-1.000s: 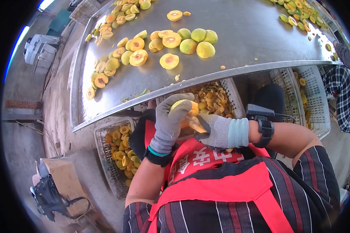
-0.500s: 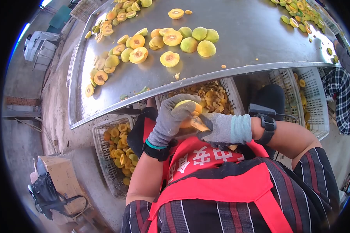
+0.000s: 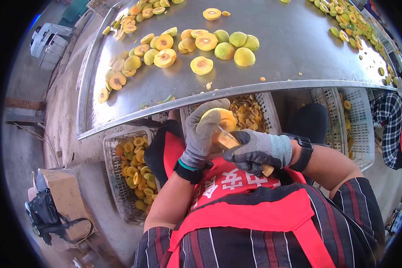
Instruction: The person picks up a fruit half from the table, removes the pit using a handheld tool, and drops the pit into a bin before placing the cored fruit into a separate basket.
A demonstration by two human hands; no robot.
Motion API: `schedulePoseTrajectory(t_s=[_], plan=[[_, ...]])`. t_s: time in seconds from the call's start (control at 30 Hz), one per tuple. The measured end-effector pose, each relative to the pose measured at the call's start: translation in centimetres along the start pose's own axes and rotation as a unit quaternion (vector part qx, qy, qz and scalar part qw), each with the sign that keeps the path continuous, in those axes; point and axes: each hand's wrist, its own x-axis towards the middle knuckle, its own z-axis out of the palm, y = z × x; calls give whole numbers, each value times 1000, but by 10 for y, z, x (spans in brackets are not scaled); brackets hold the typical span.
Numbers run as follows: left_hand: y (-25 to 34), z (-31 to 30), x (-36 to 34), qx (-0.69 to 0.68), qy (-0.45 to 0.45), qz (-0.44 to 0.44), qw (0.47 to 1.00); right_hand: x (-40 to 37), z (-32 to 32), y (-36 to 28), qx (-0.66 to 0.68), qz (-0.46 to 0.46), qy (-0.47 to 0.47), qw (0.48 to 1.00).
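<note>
A yellow peach half (image 3: 227, 117) sits in the gloved fingers of my left hand (image 3: 198, 136), above my lap and just in front of the table edge. My right hand (image 3: 259, 149), in a grey glove with dark fingers, is closed around a small tool with a pale wooden handle (image 3: 228, 140). The thin metal tip of this tool points at the lower side of the peach half, close to my left fingers. The handle's butt end sticks out below my right fist.
On the metal table (image 3: 272, 71) lie peach halves (image 3: 165, 58) and whole-looking peaches (image 3: 244, 56). Beneath its edge stands a crate of fruit scraps (image 3: 250, 114). To the left is a crate of peach halves (image 3: 138, 167); more crates (image 3: 358, 120) and another person (image 3: 384, 116) are at right.
My right hand has drawn slightly back and down from the fruit, so the tool's handle shows better. My left hand has tilted the peach half. The whole view has shifted a little.
</note>
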Motion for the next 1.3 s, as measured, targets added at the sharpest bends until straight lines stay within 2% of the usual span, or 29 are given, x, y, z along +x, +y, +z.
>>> schedulePoseTrajectory(t_s=[0.07, 0.1, 0.23, 0.3, 0.4, 0.43, 0.5, 0.6, 0.67, 0.7, 0.77, 0.8, 0.83, 0.9, 0.93, 0.97, 1.0, 1.03, 1.1, 1.17, 1.2, 1.23, 1.27, 1.3], plan=[[1, 4, 0, -94, -22, -6, 995, 4, -4, 10, 49, -11, -23, 998], [1, 6, -1, -95, -20, -6, 995, 5, -6, 15, 100, -22, -44, 994], [-1, 12, -2, -130, 0, 22, 991, 5, -3, 16, 105, -39, -48, 993], [0, 16, -2, -136, 18, 28, 990, 6, 0, 15, 58, -75, -20, 995], [2, 19, -2, -91, 59, 59, 992, 7, 2, 18, 47, -71, -1, 996], [-3, 16, -1, -94, 68, 39, 993, 8, 5, 18, 47, -70, -1, 996], [-4, 15, 0, -98, 77, 19, 992, 13, 12, 19, 16, -79, 81, 993], [1, 17, 3, -128, 99, -5, 987, 15, 13, 18, -32, -89, 103, 990], [5, 15, 6, -228, 131, -19, 965, 12, 15, 15, -28, -107, 95, 989], [9, 16, 7, -227, 133, -17, 965, 11, 15, 13, -23, -125, 88, 988], [17, 18, 9, -282, 203, -27, 937, 17, 6, 15, -10, -121, 80, 989], [15, 13, 9, -251, 240, -21, 938, 19, 2, 16, 5, -115, 74, 991], [15, -1, 5, -248, 241, -21, 938, 17, -2, 14, 6, -116, 71, 991], [23, -30, -7, -253, 133, -3, 958, 13, -9, 8, 18, -98, 65, 993], [26, -33, -11, -248, 135, -4, 959, 18, -15, 8, 4, -64, 66, 996], [30, -35, -14, -196, 198, 10, 960, 21, -18, 9, 8, -65, 61, 996], [34, -36, -19, -141, 259, 25, 955, 25, -19, 11, -44, -53, 78, 995], [38, -41, -25, -136, 261, 26, 955, 28, -20, 12, -96, -42, 96, 990], [47, -55, -38, 55, 251, 33, 966, 32, -25, 16, -122, -58, 83, 987], [54, -78, -58, 89, 259, 76, 959, 31, -34, 15, -195, -6, 80, 978], [60, -99, -75, 148, 310, 42, 938, 21, -36, 7, -135, 30, 62, 988], [75, -92, -81, 307, 381, 64, 870, 21, -40, 13, -126, 29, 70, 989], [94, -100, -92, 380, 366, -28, 849, 24, -45, 22, -141, 19, 80, 987], [99, -125, -104, 383, 354, -30, 853, 25, -48, 28, -156, 8, 90, 984]])
